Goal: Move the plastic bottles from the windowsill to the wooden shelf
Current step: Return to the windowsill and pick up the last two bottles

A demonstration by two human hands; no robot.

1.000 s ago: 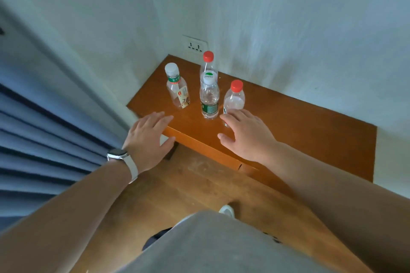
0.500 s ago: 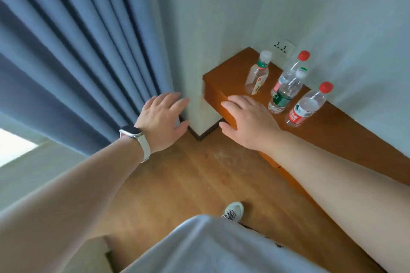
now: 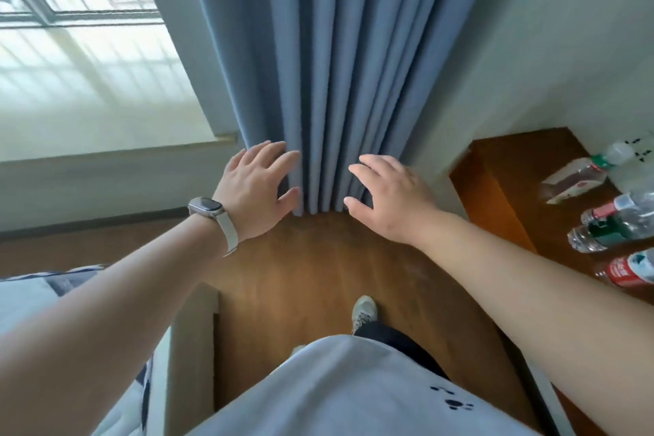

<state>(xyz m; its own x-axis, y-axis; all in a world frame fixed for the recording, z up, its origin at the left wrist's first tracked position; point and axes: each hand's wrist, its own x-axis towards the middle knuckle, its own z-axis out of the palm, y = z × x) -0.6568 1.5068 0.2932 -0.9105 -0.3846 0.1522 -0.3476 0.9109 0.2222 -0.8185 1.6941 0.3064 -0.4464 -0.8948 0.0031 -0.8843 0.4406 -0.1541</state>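
Plastic bottles (image 3: 615,223) on smooth wooden shelf (image 3: 523,156) — left hand (image 3: 253,191), right hand (image 3: 393,202) empty

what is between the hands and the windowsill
The pleated blue fabric curtain hangs right before the left hand and right hand, covering what lies behind it. The bare pale windowsill to its left is unblocked.

No legible text; labels (image 3: 627,271) on the bottles (image 3: 626,214) are blurred
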